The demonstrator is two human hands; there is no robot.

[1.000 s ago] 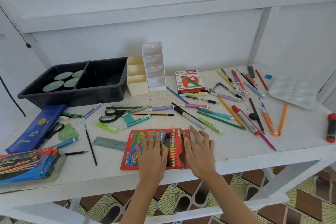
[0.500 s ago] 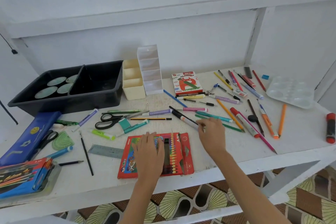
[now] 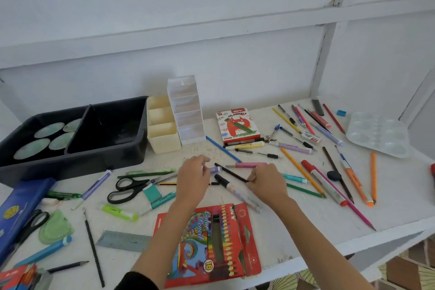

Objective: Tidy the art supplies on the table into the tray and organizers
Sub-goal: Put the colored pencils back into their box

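A black pencil (image 3: 230,172) is pinched by the right hand (image 3: 268,183); whether the left hand (image 3: 194,179) grasps a purple marker (image 3: 216,169) cannot be told.

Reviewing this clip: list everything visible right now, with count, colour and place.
table: one, white, against the wall.
tray: one, black, two compartments, back left.
discs: four, pale green, tray's left compartment.
cream organizer: one, cream, right of the tray.
white organizer: one, white, beside the cream organizer.
oil pastels box: one, white and red, back centre.
colour pencil box: one, red, open, front edge.
scissors: two, black-handled, left half.
pencil case: one, blue, left edge.
ruler: one, grey, front left.
palette: one, white, back right.
loose pens and pencils: many, mixed colours, scattered.
black pen: one, black, centre.
left hand: one, centre, over a purple pen; grip unclear.
right hand: one, centre, pinches the black pen.
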